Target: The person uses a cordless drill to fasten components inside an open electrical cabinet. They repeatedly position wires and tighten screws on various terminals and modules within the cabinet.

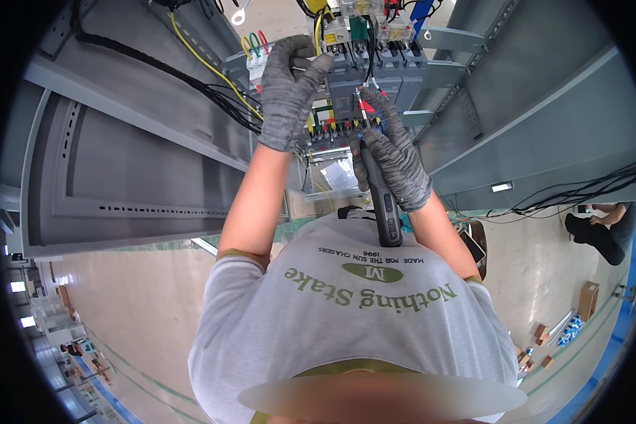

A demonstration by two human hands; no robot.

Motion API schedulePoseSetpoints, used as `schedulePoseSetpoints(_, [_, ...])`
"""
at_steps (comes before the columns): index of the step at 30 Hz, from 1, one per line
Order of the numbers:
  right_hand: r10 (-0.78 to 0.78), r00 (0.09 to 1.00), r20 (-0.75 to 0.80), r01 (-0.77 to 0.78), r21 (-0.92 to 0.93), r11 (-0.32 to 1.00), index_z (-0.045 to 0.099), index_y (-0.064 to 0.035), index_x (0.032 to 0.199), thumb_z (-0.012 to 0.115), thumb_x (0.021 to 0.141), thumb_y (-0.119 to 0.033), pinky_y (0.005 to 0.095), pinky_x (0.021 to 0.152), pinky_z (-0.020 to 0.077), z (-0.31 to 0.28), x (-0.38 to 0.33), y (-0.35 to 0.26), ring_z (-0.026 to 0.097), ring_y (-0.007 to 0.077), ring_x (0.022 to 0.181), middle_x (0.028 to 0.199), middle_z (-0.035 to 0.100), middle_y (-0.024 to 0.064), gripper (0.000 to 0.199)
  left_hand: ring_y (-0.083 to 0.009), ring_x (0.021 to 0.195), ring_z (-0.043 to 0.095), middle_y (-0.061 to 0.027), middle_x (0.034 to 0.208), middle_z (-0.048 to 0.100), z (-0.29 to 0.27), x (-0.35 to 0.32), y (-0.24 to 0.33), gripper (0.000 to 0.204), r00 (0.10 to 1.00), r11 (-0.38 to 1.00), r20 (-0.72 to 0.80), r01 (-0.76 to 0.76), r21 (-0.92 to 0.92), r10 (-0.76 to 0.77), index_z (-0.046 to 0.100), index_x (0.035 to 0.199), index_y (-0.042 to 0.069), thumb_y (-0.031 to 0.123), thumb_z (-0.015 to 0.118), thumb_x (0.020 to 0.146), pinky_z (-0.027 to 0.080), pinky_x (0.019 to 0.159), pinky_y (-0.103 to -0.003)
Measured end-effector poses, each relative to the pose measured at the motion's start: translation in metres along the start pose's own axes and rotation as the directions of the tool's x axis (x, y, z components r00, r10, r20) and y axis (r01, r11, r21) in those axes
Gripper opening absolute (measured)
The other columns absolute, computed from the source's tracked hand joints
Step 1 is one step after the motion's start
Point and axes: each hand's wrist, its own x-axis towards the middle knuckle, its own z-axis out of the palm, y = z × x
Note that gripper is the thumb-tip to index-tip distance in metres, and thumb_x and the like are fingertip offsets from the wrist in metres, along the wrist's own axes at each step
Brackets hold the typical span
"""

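The one wide fisheye view looks steeply down from the person's head, upright, its left being the person's left. Close below, the white T-shirt with green print (374,339) fills the lower middle; the grey-gloved left hand (287,92) and grey-gloved right hand (397,159) lie farther out, above centre. Grey metal cabinet walls (127,159) bend along both sides; the pale floor (148,297) spreads well beneath.

Workshop; metal cabinet (141,152); circuit breakers (408,93); cartons (588,301)
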Motion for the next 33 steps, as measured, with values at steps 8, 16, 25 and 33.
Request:
schedulePoseSetpoints(8, [0.023, 1.000, -0.015, -0.022, 0.039, 0.999, 0.026, -0.0240, 0.148, 0.045, 0.097, -0.013, 0.0249, 0.045, 0.0479, 0.002, -0.001, -0.003, 0.055, 0.0106, 0.055, 0.081, 0.056, 0.0038, 0.055, -0.0129, 0.085, 0.063, -0.0082, 0.096, 0.067, -0.016, 0.012, 0.010, 0.025, 0.966, 0.972, 0.162, 0.217, -0.085, -0.202, 0.060, 0.110, -0.001, 0.006, 0.067, 0.087, 0.052, 0.076, -0.025])
schedulePoseSetpoints(16, [0.022, 1.000, 0.015, -0.023, 0.053, 0.998, 0.026, -0.0246, 0.149, 0.045, 0.097, -0.011, 0.0247, 0.045, 0.0480, 0.003, 0.003, -0.003, 0.055, 0.0103, 0.055, 0.081, 0.056, 0.0036, 0.057, -0.0154, 0.088, 0.066, -0.0119, 0.101, 0.067, -0.016, -0.001, 0.019, 0.037, 0.928, 0.913, 0.291, 0.311, -0.264, -0.232, 0.054, 0.122, -0.004, 0.008, 0.064, 0.089, 0.054, 0.078, -0.024])
schedulePoseSetpoints(25, [-0.032, 0.999, -0.002, 0.032, 0.039, 0.999, 0.026, -0.0229, 0.149, 0.043, 0.096, -0.007, 0.0256, 0.046, 0.0480, -0.003, 0.003, -0.003, 0.055, 0.0113, 0.055, 0.080, 0.056, 0.0048, 0.058, -0.0136, 0.087, 0.065, -0.0115, 0.099, 0.068, -0.027, 0.007, 0.014, 0.028, 0.955, 0.945, 0.212, 0.253, -0.208, -0.208, 0.061, 0.116, 0.000, 0.008, 0.063, 0.090, 0.053, 0.077, -0.025])
schedulePoseSetpoints(33, [0.015, 1.000, 0.007, -0.016, 0.063, 0.998, 0.025, -0.0231, 0.150, 0.043, 0.096, -0.007, 0.0263, 0.046, 0.0485, 0.002, 0.001, -0.005, 0.055, 0.0118, 0.054, 0.080, 0.056, 0.0051, 0.059, -0.0082, 0.069, 0.054, -0.0042, 0.088, 0.065, -0.026, 0.026, 0.001, 0.022, 0.982, 0.999, 0.183, 0.046, 0.006, -0.046, 0.060, 0.109, 0.002, 0.004, 0.062, 0.088, 0.047, 0.064, -0.023])
